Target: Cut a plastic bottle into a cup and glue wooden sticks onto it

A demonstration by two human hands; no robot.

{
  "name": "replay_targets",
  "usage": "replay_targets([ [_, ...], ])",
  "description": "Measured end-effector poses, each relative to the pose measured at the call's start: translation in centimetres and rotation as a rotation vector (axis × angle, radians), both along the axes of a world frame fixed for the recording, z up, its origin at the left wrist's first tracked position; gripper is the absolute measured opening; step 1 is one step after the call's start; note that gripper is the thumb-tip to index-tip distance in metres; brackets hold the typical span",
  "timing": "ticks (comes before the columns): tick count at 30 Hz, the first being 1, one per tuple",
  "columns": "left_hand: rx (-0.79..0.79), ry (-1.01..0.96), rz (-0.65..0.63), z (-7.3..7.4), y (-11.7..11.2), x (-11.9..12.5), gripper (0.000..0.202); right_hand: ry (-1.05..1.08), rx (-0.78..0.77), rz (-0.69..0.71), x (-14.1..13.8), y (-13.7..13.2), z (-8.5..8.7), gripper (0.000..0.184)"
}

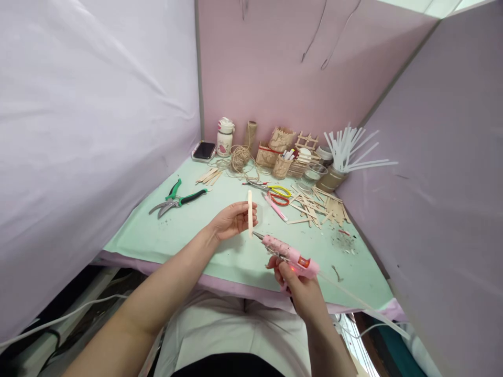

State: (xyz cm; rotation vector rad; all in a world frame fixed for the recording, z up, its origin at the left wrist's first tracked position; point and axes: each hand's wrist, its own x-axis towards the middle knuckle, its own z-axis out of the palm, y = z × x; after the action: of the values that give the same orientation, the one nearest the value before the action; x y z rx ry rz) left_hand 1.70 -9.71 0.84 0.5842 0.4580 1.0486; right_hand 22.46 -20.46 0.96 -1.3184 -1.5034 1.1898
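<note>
Held upright over the front middle of the table is a pale wooden craft stick (250, 212). My left hand (233, 220) is closed around it, thumb and fingers at its middle. My right hand (294, 283) grips a pink hot glue gun (288, 252) by its handle, a finger near the trigger. The gun's metal nozzle points left and meets or nearly meets the stick's lower end; I cannot tell if they touch. A long translucent glue stick (361, 303) sticks out of the gun's back, and a small red light glows on its side.
Green-handled pruning shears (176, 199) lie at left. Scissors (271, 189), a pink cutter (276, 208) and scattered craft sticks (312, 207) lie right of centre. Behind stand a twine ball (239, 158), a white bottle (225, 137), a water cup (312, 175) and a jar of glue sticks (332, 179).
</note>
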Motion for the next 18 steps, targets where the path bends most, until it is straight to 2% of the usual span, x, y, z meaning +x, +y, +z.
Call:
replay_targets([
  [5,0.036,0.037,-0.070,-0.4,0.0,-0.1,0.022,0.221,-0.117,0.134,0.6,0.4,-1.3,0.047],
  [8,0.061,0.062,-0.071,-0.6,0.1,-0.1,0.025,0.259,-0.162,0.216,0.9,0.6,-1.6,0.045],
  [14,0.109,0.111,-0.062,-0.7,0.0,0.0,0.029,0.297,-0.204,0.180,0.6,0.7,-1.6,0.046],
  [18,0.139,0.128,-0.115,-1.1,0.0,0.0,0.028,0.318,-0.195,0.161,0.2,0.7,-1.0,0.044],
])
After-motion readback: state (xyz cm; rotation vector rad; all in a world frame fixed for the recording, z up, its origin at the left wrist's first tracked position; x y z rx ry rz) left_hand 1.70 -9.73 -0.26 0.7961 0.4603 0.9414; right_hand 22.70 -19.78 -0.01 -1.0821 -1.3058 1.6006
